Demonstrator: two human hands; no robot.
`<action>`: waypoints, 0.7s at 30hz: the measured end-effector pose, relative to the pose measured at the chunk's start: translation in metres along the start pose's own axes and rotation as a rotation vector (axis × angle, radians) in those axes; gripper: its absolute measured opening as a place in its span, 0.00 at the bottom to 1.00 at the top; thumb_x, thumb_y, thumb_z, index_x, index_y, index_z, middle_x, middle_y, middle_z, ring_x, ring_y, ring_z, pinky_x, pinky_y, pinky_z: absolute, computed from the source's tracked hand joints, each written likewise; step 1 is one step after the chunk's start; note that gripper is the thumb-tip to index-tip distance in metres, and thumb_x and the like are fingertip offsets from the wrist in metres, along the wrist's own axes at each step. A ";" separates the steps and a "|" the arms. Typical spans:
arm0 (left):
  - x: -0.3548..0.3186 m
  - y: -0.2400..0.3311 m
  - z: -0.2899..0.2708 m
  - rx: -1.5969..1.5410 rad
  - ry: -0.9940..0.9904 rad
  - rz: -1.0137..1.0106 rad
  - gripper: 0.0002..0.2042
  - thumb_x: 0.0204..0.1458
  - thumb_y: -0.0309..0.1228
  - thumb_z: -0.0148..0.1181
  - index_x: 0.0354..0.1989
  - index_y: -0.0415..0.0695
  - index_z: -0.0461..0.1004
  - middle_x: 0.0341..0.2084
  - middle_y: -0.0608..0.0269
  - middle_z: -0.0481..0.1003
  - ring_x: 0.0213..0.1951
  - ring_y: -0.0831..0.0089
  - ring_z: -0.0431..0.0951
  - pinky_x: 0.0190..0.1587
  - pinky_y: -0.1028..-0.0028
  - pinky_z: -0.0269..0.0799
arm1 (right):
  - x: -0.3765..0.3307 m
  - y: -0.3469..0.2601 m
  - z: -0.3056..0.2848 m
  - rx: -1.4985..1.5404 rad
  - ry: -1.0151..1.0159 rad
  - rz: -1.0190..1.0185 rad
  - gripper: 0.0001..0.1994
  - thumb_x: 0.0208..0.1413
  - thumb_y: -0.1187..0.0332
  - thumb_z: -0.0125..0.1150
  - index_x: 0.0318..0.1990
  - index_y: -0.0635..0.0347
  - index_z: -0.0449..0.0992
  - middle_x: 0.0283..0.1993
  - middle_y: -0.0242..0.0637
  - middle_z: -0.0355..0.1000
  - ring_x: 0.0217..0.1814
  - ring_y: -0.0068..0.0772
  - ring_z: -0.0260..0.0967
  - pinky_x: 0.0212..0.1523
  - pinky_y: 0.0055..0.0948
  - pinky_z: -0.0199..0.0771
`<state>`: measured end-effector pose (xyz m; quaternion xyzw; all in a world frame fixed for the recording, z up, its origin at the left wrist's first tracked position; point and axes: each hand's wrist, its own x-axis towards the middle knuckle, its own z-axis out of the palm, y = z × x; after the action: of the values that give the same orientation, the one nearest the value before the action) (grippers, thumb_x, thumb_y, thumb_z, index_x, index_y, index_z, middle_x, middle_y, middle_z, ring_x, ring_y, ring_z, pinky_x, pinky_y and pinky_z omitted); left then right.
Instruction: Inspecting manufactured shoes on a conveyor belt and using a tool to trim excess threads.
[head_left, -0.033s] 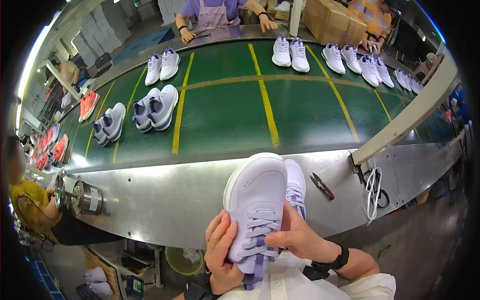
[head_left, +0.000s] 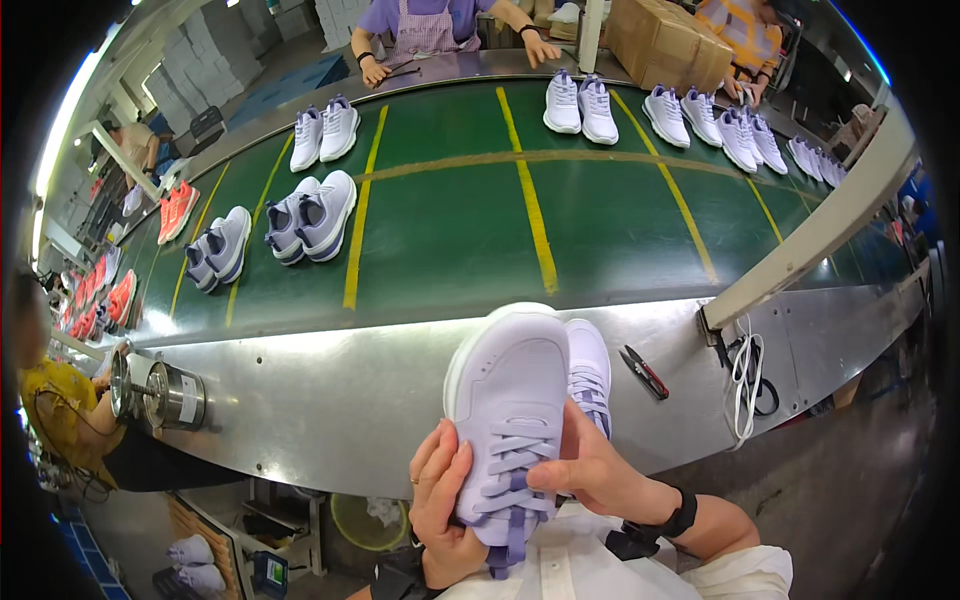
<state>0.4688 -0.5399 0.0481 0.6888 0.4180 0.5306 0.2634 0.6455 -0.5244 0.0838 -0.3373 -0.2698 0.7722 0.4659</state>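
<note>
A pale lavender sneaker [head_left: 512,390] with crossed laces and a purple heel loop is held close in front of me, toe pointing away. My left hand [head_left: 442,500] is wrapped round its left side near the heel. On the other side my right hand [head_left: 600,465] grips it, thumb pressed on the laces by the purple tongue piece. A second lavender sneaker [head_left: 590,375] shows behind it, over the metal ledge; the held shoe hides part of it. To the right on the ledge lies a small pair of red-and-black thread snips [head_left: 645,372].
A green conveyor belt [head_left: 440,240] with yellow lines carries several pairs of sneakers. The metal ledge [head_left: 330,400] bears a steel canister [head_left: 178,395] at left and a white cable [head_left: 745,385] at right, below a slanted post [head_left: 810,240]. Co-workers stand across the belt and at left.
The held sneaker has shifted very slightly to the left and away from me. Both hands keep their grip.
</note>
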 end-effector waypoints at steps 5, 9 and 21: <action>0.004 -0.007 0.006 -0.086 0.018 -0.173 0.25 0.43 0.27 0.60 0.54 0.32 0.68 0.58 0.40 0.62 0.58 0.50 0.64 0.60 0.61 0.57 | 0.020 0.012 -0.010 -0.013 0.059 0.010 0.45 0.43 0.67 0.71 0.64 0.63 0.45 0.55 0.46 0.63 0.57 0.35 0.62 0.59 0.36 0.61; 0.014 -0.008 -0.007 -0.109 -0.118 -0.147 0.27 0.43 0.26 0.61 0.54 0.32 0.67 0.61 0.39 0.58 0.61 0.50 0.62 0.61 0.63 0.58 | 0.020 0.009 -0.010 -0.016 0.061 0.010 0.45 0.43 0.65 0.71 0.64 0.64 0.46 0.54 0.47 0.63 0.56 0.36 0.62 0.58 0.36 0.61; 0.011 -0.014 -0.025 0.131 -0.232 0.042 0.24 0.45 0.21 0.56 0.54 0.29 0.65 0.51 0.35 0.68 0.53 0.46 0.71 0.54 0.64 0.68 | 0.022 0.020 -0.009 0.034 0.103 0.055 0.45 0.43 0.65 0.72 0.64 0.63 0.45 0.57 0.45 0.62 0.60 0.37 0.59 0.62 0.39 0.56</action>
<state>0.4421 -0.5253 0.0501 0.7699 0.4041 0.4241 0.2533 0.6345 -0.5123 0.0578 -0.3759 -0.2228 0.7708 0.4636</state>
